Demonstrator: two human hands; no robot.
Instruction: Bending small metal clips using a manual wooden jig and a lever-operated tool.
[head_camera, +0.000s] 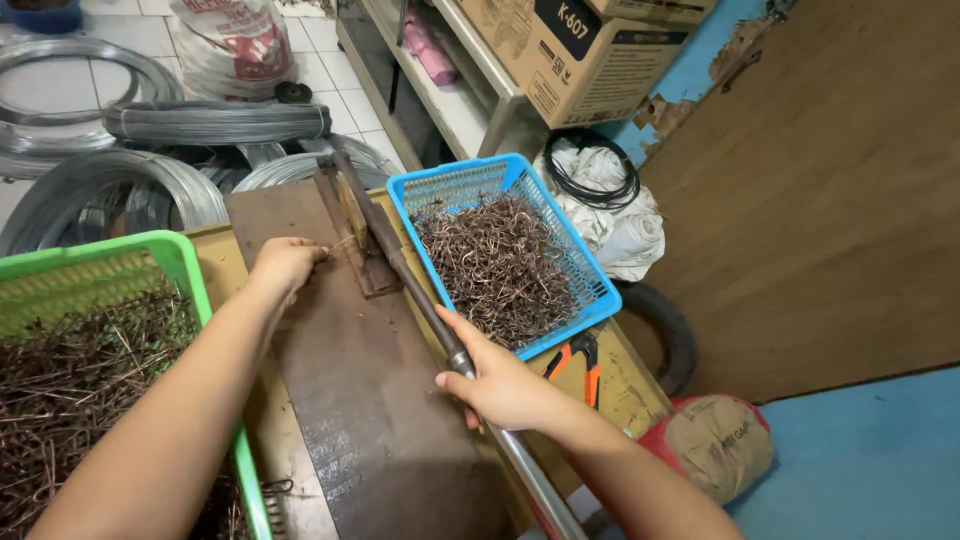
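Wire (343, 243), a short thin piece, sits pinched in the left hand (285, 263) at the metal jig (352, 235) on the bench (350, 400). The right hand (500, 385) is closed around the long lever bar (420, 300). Judging by this, the bending step is in hand; the next move calls for a steady lever stroke with fingertips clear. A blue basket (500, 250) of bent pieces stands beside, a green basket (110, 350) of straight pieces to the left.

A single view is given, taken from a head-worn camera looking steeply down and forward over the workbench (370, 400). The bench is seen close, both forearms entering from the bottom edge. Beyond it the tiled floor (330, 70) is caught. No second view is offered.
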